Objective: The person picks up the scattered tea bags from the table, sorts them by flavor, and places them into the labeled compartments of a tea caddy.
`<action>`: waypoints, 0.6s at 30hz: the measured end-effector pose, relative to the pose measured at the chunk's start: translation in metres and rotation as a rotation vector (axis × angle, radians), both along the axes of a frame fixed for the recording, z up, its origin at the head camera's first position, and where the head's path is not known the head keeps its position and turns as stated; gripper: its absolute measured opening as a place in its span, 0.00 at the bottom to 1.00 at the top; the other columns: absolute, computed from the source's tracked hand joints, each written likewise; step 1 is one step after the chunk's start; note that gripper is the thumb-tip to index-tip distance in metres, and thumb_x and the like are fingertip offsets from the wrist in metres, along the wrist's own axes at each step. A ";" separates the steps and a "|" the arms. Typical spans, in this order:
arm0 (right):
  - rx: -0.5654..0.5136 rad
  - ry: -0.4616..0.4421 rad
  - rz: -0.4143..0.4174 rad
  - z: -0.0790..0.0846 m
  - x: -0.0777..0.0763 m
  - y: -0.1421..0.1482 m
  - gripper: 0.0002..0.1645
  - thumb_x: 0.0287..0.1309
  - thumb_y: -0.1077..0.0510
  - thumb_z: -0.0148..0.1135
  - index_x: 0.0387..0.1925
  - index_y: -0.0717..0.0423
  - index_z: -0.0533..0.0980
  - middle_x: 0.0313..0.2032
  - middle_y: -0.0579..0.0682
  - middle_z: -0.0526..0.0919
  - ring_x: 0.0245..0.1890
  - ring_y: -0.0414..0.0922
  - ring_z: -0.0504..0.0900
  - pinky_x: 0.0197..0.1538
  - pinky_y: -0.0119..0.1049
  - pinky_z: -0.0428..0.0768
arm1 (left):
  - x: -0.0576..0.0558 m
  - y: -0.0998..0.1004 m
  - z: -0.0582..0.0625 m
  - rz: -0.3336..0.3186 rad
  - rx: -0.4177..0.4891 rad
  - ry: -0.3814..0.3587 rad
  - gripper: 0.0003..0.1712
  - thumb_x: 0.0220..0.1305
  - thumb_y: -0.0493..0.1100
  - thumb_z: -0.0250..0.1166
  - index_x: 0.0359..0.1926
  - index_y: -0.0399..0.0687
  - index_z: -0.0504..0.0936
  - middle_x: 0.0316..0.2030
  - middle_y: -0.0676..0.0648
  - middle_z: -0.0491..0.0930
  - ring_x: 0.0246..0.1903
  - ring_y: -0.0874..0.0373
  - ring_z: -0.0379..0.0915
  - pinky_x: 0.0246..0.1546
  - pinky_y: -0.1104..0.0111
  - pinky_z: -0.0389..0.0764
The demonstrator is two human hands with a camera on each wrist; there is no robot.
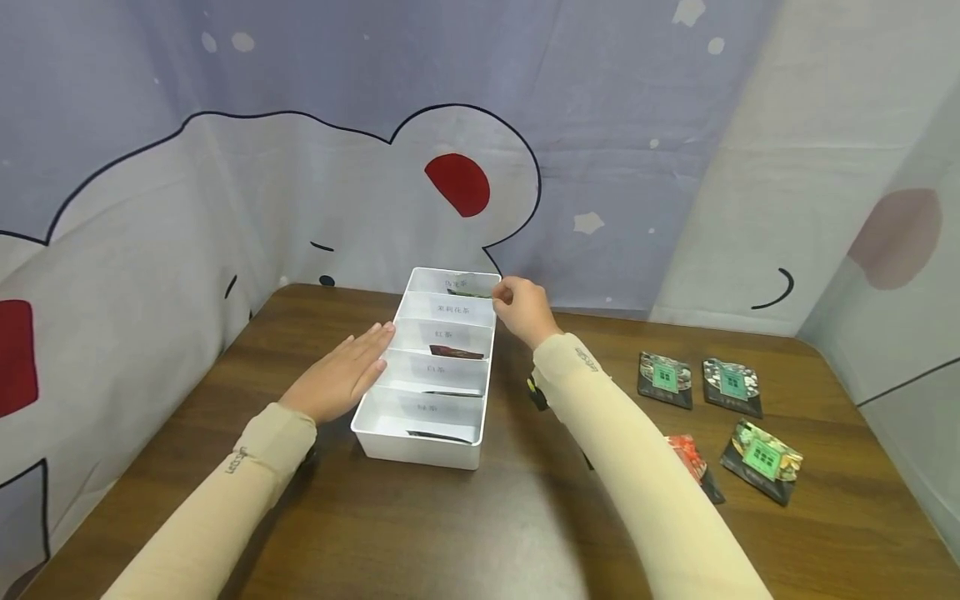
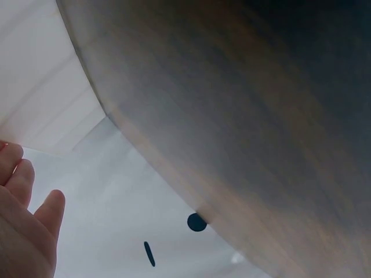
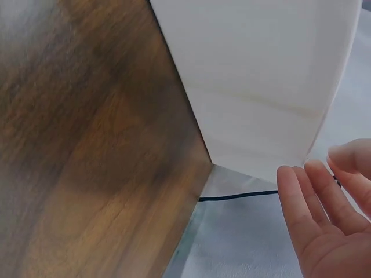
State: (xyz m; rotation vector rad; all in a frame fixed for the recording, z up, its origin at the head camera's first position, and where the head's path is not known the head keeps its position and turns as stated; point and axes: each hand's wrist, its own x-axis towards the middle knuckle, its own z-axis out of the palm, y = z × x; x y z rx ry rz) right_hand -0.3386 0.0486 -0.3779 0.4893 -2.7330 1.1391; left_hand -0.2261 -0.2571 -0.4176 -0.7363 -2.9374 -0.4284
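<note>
A long white divided box [image 1: 422,451] stands on the table, with printed labels on its compartments. My left hand [image 1: 337,375] lies along its left side, fingers extended, fingertips at the rim. At the far right corner is my right hand [image 1: 523,310], fingers loosely bent and thumb near the index finger. No object shows between thumb and fingers in the right wrist view. Close to those fingertips, a green tea sachet [image 1: 468,293] lies in the rear compartment. A red sachet [image 1: 456,352] sits in the middle one. Thin dark sachets [image 1: 440,436] show edge-on in the two nearest compartments.
On the right of the wooden table [image 1: 420,533] lie a dark green sachet [image 1: 665,380], a teal-labelled sachet [image 1: 732,387], a bright green sachet [image 1: 762,461] and a red sachet [image 1: 688,458] partly behind the right sleeve. A patterned curtain [image 1: 600,167] hangs behind the table.
</note>
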 end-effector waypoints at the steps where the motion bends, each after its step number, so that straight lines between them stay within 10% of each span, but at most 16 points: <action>1: -0.008 -0.001 0.005 0.000 0.001 0.001 0.08 0.65 0.64 0.61 0.43 0.62 0.82 0.42 0.58 0.87 0.45 0.53 0.84 0.52 0.46 0.81 | 0.000 0.000 0.000 0.000 0.000 0.000 0.34 0.82 0.52 0.41 0.80 0.41 0.49 0.79 0.43 0.49 0.78 0.47 0.44 0.76 0.47 0.50; 18: -0.066 0.013 0.082 0.020 0.036 0.032 0.13 0.64 0.64 0.62 0.48 0.65 0.82 0.44 0.57 0.88 0.45 0.53 0.84 0.54 0.47 0.81 | -0.002 -0.001 0.000 -0.003 -0.013 0.005 0.35 0.82 0.53 0.41 0.80 0.42 0.50 0.79 0.44 0.51 0.78 0.47 0.45 0.77 0.48 0.49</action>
